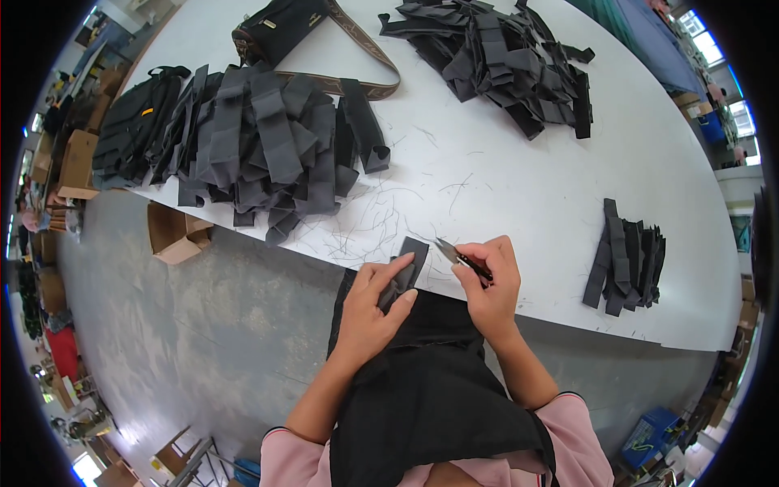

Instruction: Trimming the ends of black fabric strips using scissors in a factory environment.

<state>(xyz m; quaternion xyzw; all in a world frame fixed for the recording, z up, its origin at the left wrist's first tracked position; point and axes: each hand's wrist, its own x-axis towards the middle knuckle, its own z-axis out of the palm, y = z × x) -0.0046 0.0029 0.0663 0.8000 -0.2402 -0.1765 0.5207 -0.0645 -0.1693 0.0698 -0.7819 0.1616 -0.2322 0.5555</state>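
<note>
Between the fingers and thumb of my left hand is a dark grey fabric strip, its far end sticking out over the front edge of the white table. My right hand is closed around a pair of thread snips. Their pointed blades angle toward the strip's free end, a small distance from it. Loose dark thread ends are scattered over the tabletop just beyond both hands. The lower part of the strip is partly covered by my left fingers.
A large heap of dark grey strips lies at left, beside a black backpack. Behind it sits a black bag with a patterned strap. Another heap is at the far side, a smaller stack at right. A cardboard box stands below the table's left edge.
</note>
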